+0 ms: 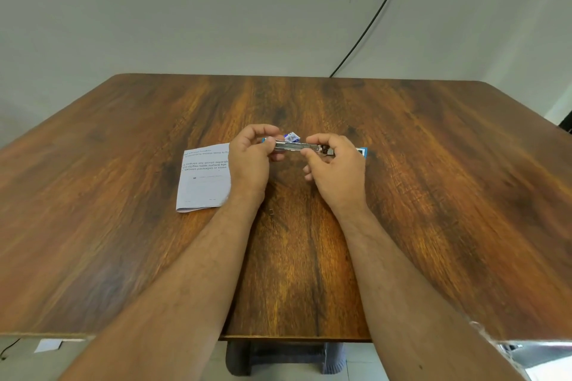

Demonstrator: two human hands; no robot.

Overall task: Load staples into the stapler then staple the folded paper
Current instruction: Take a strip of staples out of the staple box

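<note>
Wood-grained table (123, 226) is seen nearest, with one small loose staple (271, 211) lying on it between the two forearms. Further out, the folded paper (204, 178) lies flat at the left, its right edge hidden under the left wrist. Beyond it the stapler (297, 146) is held level just above the table, silver metal showing along its length; whether its magazine is open cannot be told through the blur. The left hand (250, 158) is curled, its fingertips pinched on the stapler's left end. The right hand (335, 164) is likewise curled, thumb and fingers closed on the right end, where a dark part shows. A blue strip (362, 151) peeks out at the right behind that hand, and a small blue-and-white staple box (291, 137) lies just behind the stapler. The loading step is judged to be in hand, the paper not yet stapled. Next, the staples would need seating and the stapler closing, before it is carried left to the paper.
</note>
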